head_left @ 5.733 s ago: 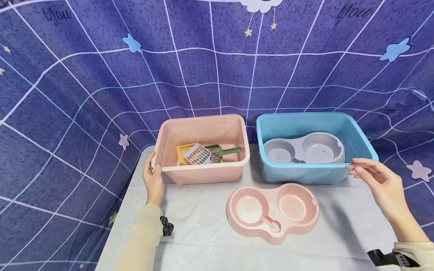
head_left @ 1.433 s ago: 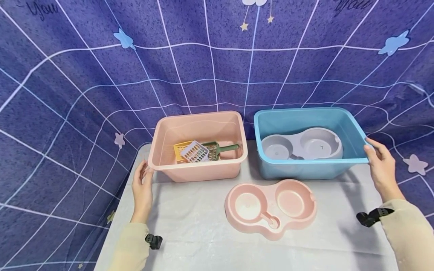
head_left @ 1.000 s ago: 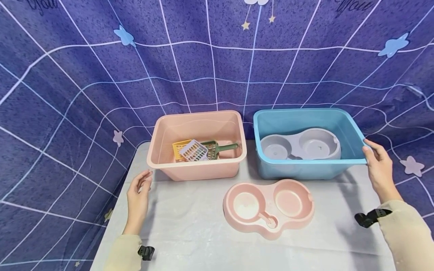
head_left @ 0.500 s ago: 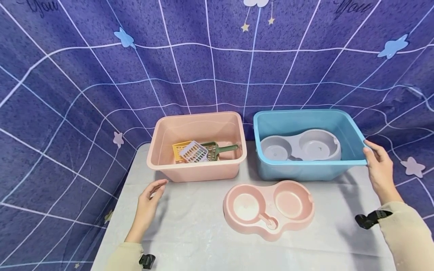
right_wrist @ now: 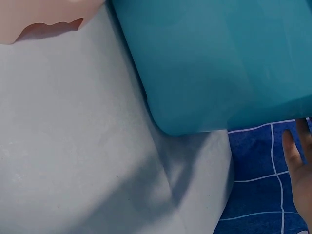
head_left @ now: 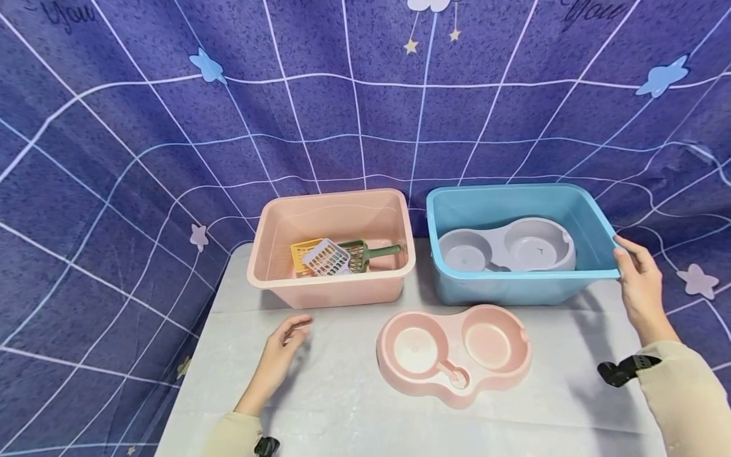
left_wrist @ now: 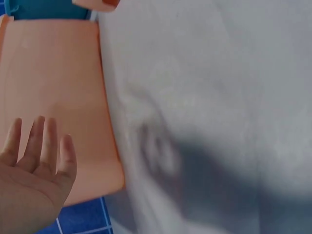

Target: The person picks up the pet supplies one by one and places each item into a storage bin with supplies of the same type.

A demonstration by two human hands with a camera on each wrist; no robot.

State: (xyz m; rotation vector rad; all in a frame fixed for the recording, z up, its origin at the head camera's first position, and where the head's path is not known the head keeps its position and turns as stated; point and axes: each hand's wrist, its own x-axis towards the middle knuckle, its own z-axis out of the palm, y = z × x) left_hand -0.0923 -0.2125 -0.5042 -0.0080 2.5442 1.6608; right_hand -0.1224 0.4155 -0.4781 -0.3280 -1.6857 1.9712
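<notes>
My left hand (head_left: 278, 353) hovers low over the table in front of the pink litter box (head_left: 342, 293), fingers loosely bent and holding nothing. Its palm and spread fingers overlap that box's front wall (left_wrist: 63, 73) in the left wrist view. At the right front corner of the blue litter box (head_left: 525, 292), my right hand (head_left: 642, 289) rests its fingertips and thumb against the rim. Inside the blue box sits a grey double pet bowl (head_left: 498, 244). The pink box holds a yellow litter scoop (head_left: 298, 257), a pale lavender one (head_left: 328, 257) and a green one (head_left: 384, 251).
A pink double pet bowl (head_left: 455, 330) lies on the white-covered table (head_left: 325, 406), in front of the gap between the boxes. Behind both boxes hangs a blue grid-patterned curtain (head_left: 388, 108), which also runs along the sides. Black wrist cameras (head_left: 628, 368) sit on both sleeves.
My left hand has let go of the pink box's left rim and moved right and toward the front. Earlier, my right hand shifted to the blue box's right corner, where it stays.
</notes>
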